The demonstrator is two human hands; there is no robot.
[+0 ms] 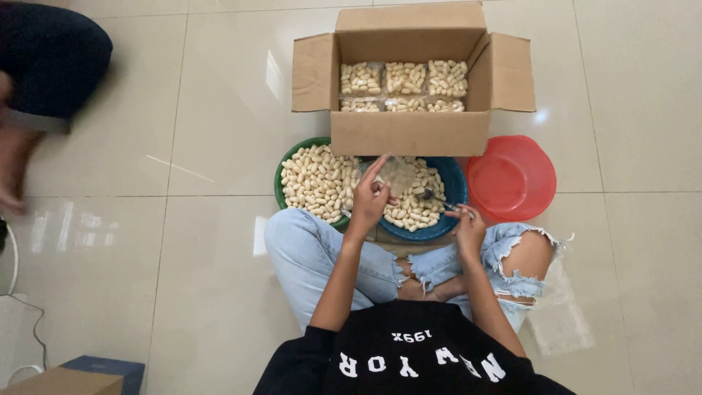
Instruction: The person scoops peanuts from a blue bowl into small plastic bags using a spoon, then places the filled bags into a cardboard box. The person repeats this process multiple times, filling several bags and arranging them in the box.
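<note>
I sit cross-legged on a tiled floor. My left hand [370, 194] pinches the mouth of a small clear plastic bag [398, 172] held over a blue bowl [447, 192] of pale puffed snacks. My right hand [468, 227] grips a metal spoon [433, 196] whose bowl rests among the snacks in the blue bowl. A green bowl [281, 175] heaped with the same snacks sits to the left, touching the blue one.
An open cardboard box [409, 135] beyond the bowls holds rows of filled snack bags. A red basin [512, 178] stands at the right. Clear plastic bags [559, 311] lie by my right knee. Another person's leg [44, 66] is at upper left; a cable and boxes lie at lower left.
</note>
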